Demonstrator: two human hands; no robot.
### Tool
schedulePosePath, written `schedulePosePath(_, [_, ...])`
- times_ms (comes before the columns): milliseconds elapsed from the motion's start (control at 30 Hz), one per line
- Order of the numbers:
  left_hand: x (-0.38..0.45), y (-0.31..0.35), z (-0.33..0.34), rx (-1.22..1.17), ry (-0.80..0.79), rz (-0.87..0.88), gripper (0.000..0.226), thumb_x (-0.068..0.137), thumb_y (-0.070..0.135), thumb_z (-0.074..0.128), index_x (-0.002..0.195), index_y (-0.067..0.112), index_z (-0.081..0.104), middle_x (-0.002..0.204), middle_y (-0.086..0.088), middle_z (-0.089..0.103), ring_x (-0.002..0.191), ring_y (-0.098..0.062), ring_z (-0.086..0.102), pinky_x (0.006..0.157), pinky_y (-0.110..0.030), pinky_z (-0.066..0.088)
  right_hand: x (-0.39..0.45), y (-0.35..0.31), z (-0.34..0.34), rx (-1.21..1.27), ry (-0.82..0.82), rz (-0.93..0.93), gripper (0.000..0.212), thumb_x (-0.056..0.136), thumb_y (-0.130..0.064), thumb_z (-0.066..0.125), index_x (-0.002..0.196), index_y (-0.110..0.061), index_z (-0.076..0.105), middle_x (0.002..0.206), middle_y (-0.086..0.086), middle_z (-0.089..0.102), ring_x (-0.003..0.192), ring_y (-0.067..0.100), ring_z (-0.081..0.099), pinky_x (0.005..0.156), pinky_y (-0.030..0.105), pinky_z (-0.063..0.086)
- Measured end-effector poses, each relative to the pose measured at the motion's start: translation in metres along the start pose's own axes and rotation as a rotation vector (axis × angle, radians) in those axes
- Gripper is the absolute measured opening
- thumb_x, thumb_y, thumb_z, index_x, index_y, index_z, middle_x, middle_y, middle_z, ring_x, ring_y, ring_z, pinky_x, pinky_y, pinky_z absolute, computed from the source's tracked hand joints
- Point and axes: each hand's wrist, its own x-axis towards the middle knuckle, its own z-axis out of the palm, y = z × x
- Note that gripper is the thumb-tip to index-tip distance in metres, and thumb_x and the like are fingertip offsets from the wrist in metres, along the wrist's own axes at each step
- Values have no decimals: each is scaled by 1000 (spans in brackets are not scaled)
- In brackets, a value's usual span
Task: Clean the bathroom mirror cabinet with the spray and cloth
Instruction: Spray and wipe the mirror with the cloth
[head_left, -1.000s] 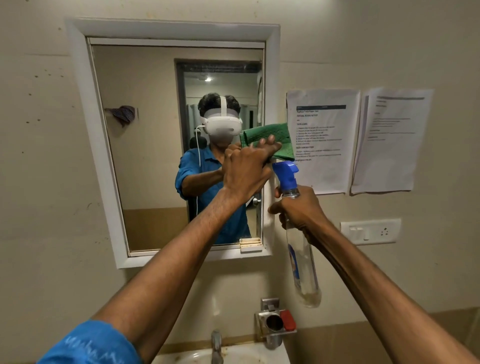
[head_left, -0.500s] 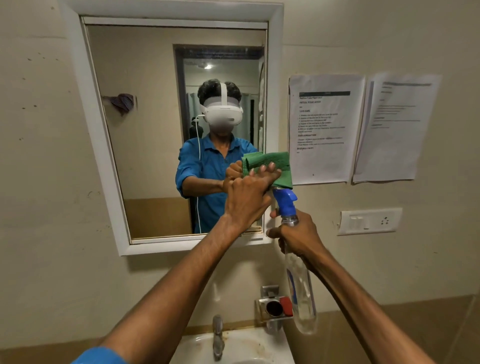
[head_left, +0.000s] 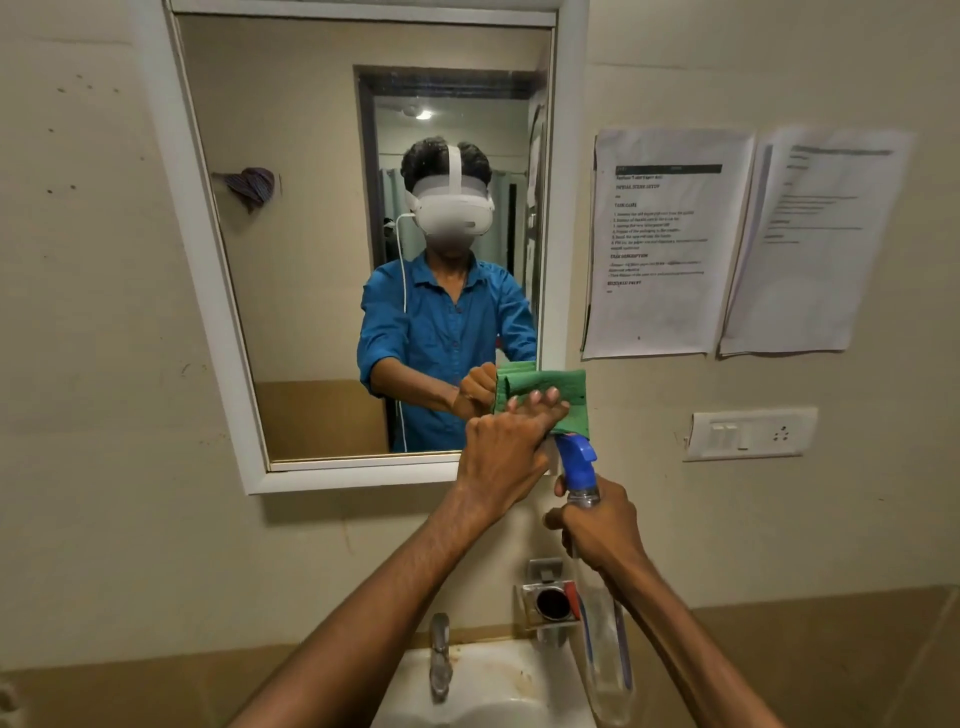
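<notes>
Wiping looks underway: the left hand (head_left: 501, 452) presses the green cloth (head_left: 545, 397) flat-fingered on the mirror cabinet (head_left: 563, 260) frame's lower right corner, the right hand (head_left: 600, 525) grips the spray bottle (head_left: 597, 613) below.

Two paper sheets (head_left: 660, 244), one cloth (head_left: 545, 395).

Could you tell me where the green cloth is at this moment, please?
In the head view, the green cloth is pressed by the left hand against the mirror cabinet's lower right frame, just above the spray bottle.
</notes>
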Motion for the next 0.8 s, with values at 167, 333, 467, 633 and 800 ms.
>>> schedulePosePath(167, [-14, 4, 5, 40, -42, 20, 45, 77, 32, 69, 121, 32, 63, 120, 4, 67, 97, -21, 69, 59, -30, 56, -9, 15, 4, 20, -28, -4, 40, 69, -6, 79, 91, -37, 64, 70, 8, 69, 56, 19, 64, 54, 29, 53])
schedulePosePath(333, [-28, 7, 11, 46, -160, 52, 46, 80, 32, 62, 125, 25, 59, 121, 1, 66, 103, -25, 66, 72, -34, 57, -20, 32, 7, 30, -50, 67, 40, 68, -4, 77, 97, -31, 68, 65, 1, 67, 50, 9, 60, 52, 25, 51])
schedulePosePath(467, [-21, 5, -5, -29, -222, 16, 48, 83, 19, 46, 130, 29, 51, 122, 1, 63, 108, -23, 60, 84, -39, 50, -25, 25, 5, 24, -34, 85, 45, 61, -6, 81, 98, -31, 73, 62, 0, 70, 56, 18, 64, 60, 29, 52])
schedulePosePath(633, [7, 3, -66, -592, 99, -511, 18, 89, 22, 53, 95, 22, 70, 91, -5, 70, 84, -20, 63, 72, -34, 54, -21, -25, -11, 60, 21, -27, 44, 65, -12, 88, 97, -34, 67, 62, 3, 72, 55, 23, 67, 58, 29, 52])
schedulePosePath(800, [55, -48, -193, -842, 709, -744, 15, 93, 24, 56, 80, 25, 63, 66, 11, 59, 58, 2, 61, 41, -7, 39, -20, -112, -28, 171, -48, -249, 35, 70, -14, 87, 96, -30, 70, 62, 7, 70, 53, 20, 65, 59, 41, 59])
